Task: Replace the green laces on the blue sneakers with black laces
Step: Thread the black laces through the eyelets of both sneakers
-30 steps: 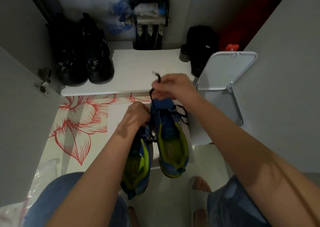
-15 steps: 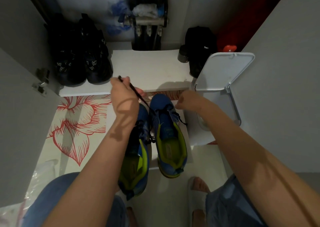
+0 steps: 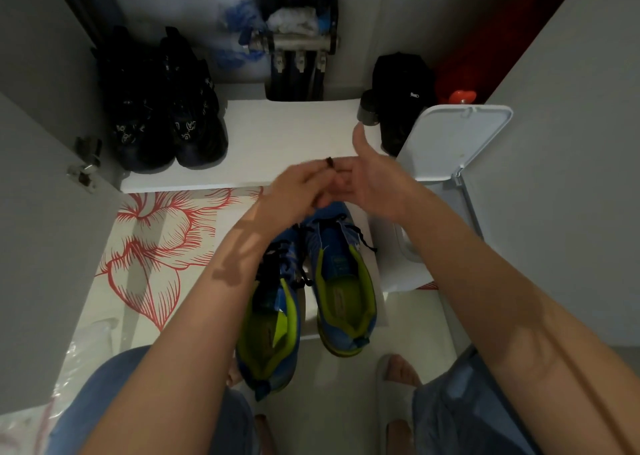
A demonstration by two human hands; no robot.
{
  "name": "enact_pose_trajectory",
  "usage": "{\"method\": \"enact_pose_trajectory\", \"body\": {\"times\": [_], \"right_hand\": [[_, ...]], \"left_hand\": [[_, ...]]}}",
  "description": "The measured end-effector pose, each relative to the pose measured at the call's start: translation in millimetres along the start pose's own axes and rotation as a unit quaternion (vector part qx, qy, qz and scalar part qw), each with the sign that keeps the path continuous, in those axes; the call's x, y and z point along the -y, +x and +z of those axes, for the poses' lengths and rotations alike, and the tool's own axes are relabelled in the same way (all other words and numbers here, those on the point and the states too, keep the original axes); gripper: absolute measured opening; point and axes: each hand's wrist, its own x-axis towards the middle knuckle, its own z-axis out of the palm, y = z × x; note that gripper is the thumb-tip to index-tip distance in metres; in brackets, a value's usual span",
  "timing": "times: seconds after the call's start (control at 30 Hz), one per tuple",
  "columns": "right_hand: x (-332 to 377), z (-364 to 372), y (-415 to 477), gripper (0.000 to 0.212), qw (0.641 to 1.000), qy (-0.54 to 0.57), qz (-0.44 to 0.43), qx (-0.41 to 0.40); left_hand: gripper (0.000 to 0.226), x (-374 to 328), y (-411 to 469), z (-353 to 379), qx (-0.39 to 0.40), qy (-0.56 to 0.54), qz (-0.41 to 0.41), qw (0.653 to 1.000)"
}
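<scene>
Both hands have come together since half a second ago: the left hand point(image 3: 298, 191) has swung in from the left, and the right hand point(image 3: 372, 180) has lifted from beside the right sneaker's toe. They meet just above the far ends of the blue sneakers point(image 3: 341, 281), which stand side by side, heels near, toes far. The left hand's fingertips pinch the end of a black lace point(image 3: 329, 162), though blur hides the exact grip. The right hand is spread, thumb up, palm facing left, its fingers against the left hand's. Black lacing shows on both sneakers. Far left, black shoes point(image 3: 156, 118) sit on a white shelf point(image 3: 284, 135). A white bin point(image 3: 453, 142) stands right, lid raised.
</scene>
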Motion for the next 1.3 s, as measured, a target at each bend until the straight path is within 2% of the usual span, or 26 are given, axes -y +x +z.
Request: {"method": "enact_pose_trajectory", "body": {"times": [0.07, 0.1, 0.2, 0.23, 0.27, 0.33, 0.43, 0.53, 0.6, 0.67, 0.77, 0.8, 0.87, 0.93, 0.97, 1.0, 1.07, 1.13, 1.2, 1.27, 1.3], "right_hand": [[5, 1, -5, 0.063, 0.994, 0.079, -0.014, 0.075], [5, 2, -6, 0.051, 0.993, 0.083, -0.035, 0.075], [7, 4, -9, 0.033, 0.990, 0.099, -0.099, 0.024], [8, 3, -10, 0.031, 0.988, 0.109, -0.111, 0.015], [10, 2, -11, 0.030, 0.986, 0.115, -0.119, 0.011], [10, 3, -12, 0.030, 0.988, 0.097, -0.119, 0.005], [4, 9, -11, 0.031, 0.994, 0.018, -0.111, -0.017], [3, 10, -11, 0.031, 0.994, -0.020, -0.102, -0.033], [5, 8, -11, 0.031, 0.994, -0.018, -0.093, -0.054], [5, 3, -11, 0.030, 0.993, -0.019, -0.082, -0.085], [4, 3, -11, 0.029, 0.992, -0.036, -0.074, -0.098], [3, 5, -12, 0.029, 0.992, -0.045, -0.075, -0.093], [3, 10, -14, 0.028, 0.992, -0.070, -0.079, -0.074], [1, 16, -16, 0.026, 0.991, -0.097, -0.077, -0.051], [0, 18, -18, 0.026, 0.990, -0.113, -0.076, -0.037], [-1, 20, -19, 0.026, 0.989, -0.131, -0.073, -0.017], [-1, 24, -22, 0.030, 0.984, -0.162, -0.058, 0.038], [-2, 26, -25, 0.033, 0.978, -0.185, -0.039, 0.092], [-2, 28, -28, 0.031, 0.968, -0.214, -0.020, 0.132], [-8, 32, -29, 0.030, 0.955, -0.248, 0.009, 0.161], [-12, 35, -29, 0.031, 0.947, -0.266, 0.031, 0.176]], "left_hand": [[0.023, 2, -4, 2, 0.069, 0.068, -0.005, 0.995], [0.023, 5, -4, 1, 0.065, 0.096, -0.002, 0.993], [0.015, 19, 2, -9, -0.027, 0.164, -0.027, 0.986], [0.010, 25, 4, -11, -0.063, 0.212, -0.042, 0.974], [0.015, 32, 4, -11, -0.085, 0.271, -0.059, 0.957], [0.027, 47, 4, -4, -0.056, 0.345, -0.095, 0.932], [0.032, 59, 4, 12, -0.010, 0.374, -0.153, 0.915], [0.027, 59, 7, 12, -0.016, 0.332, -0.187, 0.925], [0.024, 53, 8, 4, -0.039, 0.315, -0.177, 0.932], [0.024, 45, 8, 0, -0.047, 0.345, -0.169, 0.922], [0.029, 38, 6, 4, -0.011, 0.405, -0.169, 0.898], [0.033, 38, 6, 5, -0.003, 0.407, -0.155, 0.900], [0.044, 34, 9, 1, 0.002, 0.336, -0.125, 0.933], [0.048, 23, 10, -10, 0.016, 0.111, -0.118, 0.987], [0.045, 17, 8, -15, 0.033, -0.020, -0.117, 0.992], [0.041, 12, 5, -19, 0.052, -0.128, -0.114, 0.984], [0.029, 7, 3, -29, 0.106, -0.243, -0.117, 0.957], [0.031, 4, 1, -37, 0.163, -0.283, -0.157, 0.932], [0.047, 5, 2, -40, 0.185, -0.318, -0.192, 0.910], [0.054, 4, 5, -36, 0.167, -0.330, -0.213, 0.904], [0.051, 5, 8, -32, 0.127, -0.332, -0.213, 0.910]]}}
